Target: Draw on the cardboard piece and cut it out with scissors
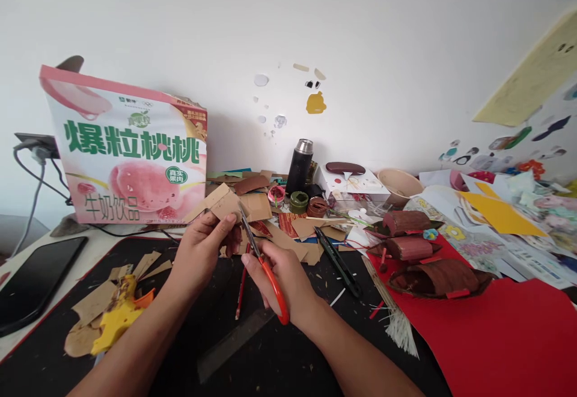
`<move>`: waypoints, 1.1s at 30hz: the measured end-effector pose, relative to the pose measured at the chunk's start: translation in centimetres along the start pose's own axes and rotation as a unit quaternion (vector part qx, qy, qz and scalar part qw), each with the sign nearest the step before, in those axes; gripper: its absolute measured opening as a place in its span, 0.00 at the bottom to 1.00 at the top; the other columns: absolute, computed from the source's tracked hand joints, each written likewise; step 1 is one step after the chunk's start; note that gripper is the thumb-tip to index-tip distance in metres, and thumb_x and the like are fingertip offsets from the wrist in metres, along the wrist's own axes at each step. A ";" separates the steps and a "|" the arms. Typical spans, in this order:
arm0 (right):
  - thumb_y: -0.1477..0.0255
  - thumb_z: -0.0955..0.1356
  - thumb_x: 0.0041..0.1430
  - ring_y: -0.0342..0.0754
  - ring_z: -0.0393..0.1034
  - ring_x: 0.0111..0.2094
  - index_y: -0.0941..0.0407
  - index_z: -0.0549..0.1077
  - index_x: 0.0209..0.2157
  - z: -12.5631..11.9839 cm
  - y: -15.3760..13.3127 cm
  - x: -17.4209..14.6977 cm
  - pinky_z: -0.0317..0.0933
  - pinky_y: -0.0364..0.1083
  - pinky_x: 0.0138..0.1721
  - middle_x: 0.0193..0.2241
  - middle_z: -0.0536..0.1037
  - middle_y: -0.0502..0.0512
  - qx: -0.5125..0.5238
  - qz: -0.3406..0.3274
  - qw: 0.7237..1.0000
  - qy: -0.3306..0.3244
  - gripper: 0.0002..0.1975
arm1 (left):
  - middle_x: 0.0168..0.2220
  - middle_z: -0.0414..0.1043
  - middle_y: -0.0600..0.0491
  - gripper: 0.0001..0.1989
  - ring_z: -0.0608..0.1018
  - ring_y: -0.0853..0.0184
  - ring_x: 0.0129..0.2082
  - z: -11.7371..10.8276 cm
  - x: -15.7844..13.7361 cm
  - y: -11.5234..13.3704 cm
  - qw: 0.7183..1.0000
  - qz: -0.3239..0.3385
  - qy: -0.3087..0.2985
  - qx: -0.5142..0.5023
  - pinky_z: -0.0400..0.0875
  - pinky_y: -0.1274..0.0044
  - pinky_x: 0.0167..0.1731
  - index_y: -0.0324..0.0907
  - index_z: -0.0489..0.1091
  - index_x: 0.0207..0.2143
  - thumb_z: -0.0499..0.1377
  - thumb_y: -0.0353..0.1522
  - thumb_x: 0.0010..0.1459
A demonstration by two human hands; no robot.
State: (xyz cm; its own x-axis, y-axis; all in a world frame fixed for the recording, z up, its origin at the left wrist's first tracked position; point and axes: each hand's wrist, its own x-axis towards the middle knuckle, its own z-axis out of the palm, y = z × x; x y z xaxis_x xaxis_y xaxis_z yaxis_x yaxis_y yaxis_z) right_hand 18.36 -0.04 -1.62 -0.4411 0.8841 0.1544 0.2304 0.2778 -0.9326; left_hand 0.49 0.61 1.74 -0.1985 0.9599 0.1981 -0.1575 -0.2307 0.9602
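Note:
Between the thumb and fingers of my left hand is a small brown piece of cardboard, raised above the black mat. My right hand grips a pair of scissors with orange-red handles. Their blades point up and away, touching the right edge of the cardboard; whether they are cutting into it I cannot tell. Beneath the hands a red pencil lies on the mat. Cardboard scraps are heaped just behind both hands.
A pink drink carton stands back left, with a phone before it. A yellow glue gun lies left among scraps. Rightward are a black utility knife, brown paper boat models and red paper. A black thermos stands behind.

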 end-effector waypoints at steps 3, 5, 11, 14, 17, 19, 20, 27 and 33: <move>0.52 0.71 0.74 0.49 0.71 0.26 0.54 0.81 0.42 -0.1 -0.1 0.0 0.62 0.45 0.29 0.22 0.70 0.48 -0.018 0.003 1.000 0.009 0.19 | 0.20 0.73 0.57 0.17 0.72 0.71 0.16 0.1 0.0 0.3 1.000 -0.012 0.000 0.002 0.64 0.80 0.17 0.42 0.76 0.28 0.75 0.43 0.56; 0.55 0.71 0.74 0.49 0.71 0.27 0.53 0.81 0.43 -0.1 -0.3 0.0 0.62 0.45 0.29 0.22 0.70 0.48 -0.035 0.010 0.999 0.012 0.16 | 0.20 0.72 0.57 0.17 0.71 0.72 0.16 0.0 0.1 0.5 1.000 -0.025 0.003 -0.006 0.64 0.80 0.16 0.42 0.75 0.28 0.75 0.43 0.55; 0.59 0.73 0.70 0.45 0.61 0.23 0.54 0.77 0.37 -0.5 -0.9 0.0 0.54 0.44 0.26 0.23 0.69 0.47 -0.068 0.006 0.998 0.001 0.13 | 0.16 0.67 0.58 0.21 0.65 0.74 0.13 -1.2 0.7 1.3 0.997 -0.072 -0.024 -0.016 0.58 0.82 0.13 0.42 0.72 0.24 0.78 0.45 0.49; 0.60 0.72 0.70 0.45 0.62 0.24 0.54 0.74 0.34 -0.6 -0.9 -0.1 0.54 0.43 0.26 0.23 0.71 0.48 -0.068 0.000 0.998 -0.014 0.13 | 0.15 0.66 0.58 0.24 0.64 0.75 0.11 -2.2 1.1 1.6 0.996 -0.078 -0.040 0.013 0.55 0.82 0.13 0.42 0.70 0.21 0.78 0.45 0.50; 0.60 0.72 0.70 0.44 0.62 0.23 0.54 0.75 0.35 -0.7 -0.8 -0.1 0.54 0.43 0.26 0.24 0.71 0.47 -0.074 -0.001 0.997 -0.007 0.12 | 0.15 0.65 0.58 0.24 0.64 0.75 0.12 -2.4 1.2 1.7 0.996 -0.080 -0.040 0.019 0.54 0.82 0.12 0.42 0.70 0.20 0.78 0.45 0.49; 0.61 0.72 0.70 0.44 0.62 0.23 0.53 0.77 0.36 -0.6 -0.6 0.0 0.55 0.44 0.26 0.23 0.70 0.47 -0.075 0.003 0.997 0.001 0.11 | 0.15 0.63 0.59 0.24 0.64 0.74 0.13 -2.0 1.1 1.6 0.996 -0.081 -0.039 0.006 0.55 0.82 0.13 0.42 0.70 0.20 0.79 0.45 0.48; 0.61 0.72 0.70 0.44 0.62 0.23 0.53 0.78 0.38 -0.6 -0.5 0.0 0.56 0.44 0.26 0.23 0.70 0.47 -0.073 0.005 0.997 0.005 0.10 | 0.15 0.63 0.59 0.24 0.64 0.74 0.13 -1.7 1.0 1.4 0.996 -0.082 -0.035 -0.003 0.56 0.82 0.13 0.42 0.71 0.21 0.79 0.46 0.48; 0.59 0.72 0.72 0.47 0.69 0.22 0.53 0.80 0.45 -0.3 -0.2 0.1 0.62 0.44 0.25 0.22 0.72 0.48 -0.055 0.017 0.998 -0.009 0.12 | 0.20 0.72 0.56 0.28 0.70 0.72 0.15 0.0 0.2 0.2 0.998 -0.066 -0.015 -0.012 0.62 0.80 0.15 0.42 0.73 0.26 0.76 0.56 0.50; 0.53 0.73 0.72 0.44 0.70 0.18 0.53 0.74 0.44 -0.6 -0.6 -0.3 0.62 0.41 0.21 0.23 0.74 0.45 0.045 0.040 0.995 -0.079 0.17 | 0.19 0.69 0.59 0.27 0.70 0.70 0.16 -0.4 0.2 -0.3 0.999 -0.045 -0.007 0.014 0.64 0.78 0.16 0.44 0.71 0.27 0.73 0.56 0.55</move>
State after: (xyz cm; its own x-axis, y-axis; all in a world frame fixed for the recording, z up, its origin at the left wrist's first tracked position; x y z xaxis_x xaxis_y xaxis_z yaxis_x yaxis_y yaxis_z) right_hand 18.86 -0.25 -0.90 -0.5575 0.8295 0.0320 0.1946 0.1681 -0.9664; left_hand 0.14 0.82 1.43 -0.1706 0.9788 0.1130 -0.1473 -0.1388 0.9793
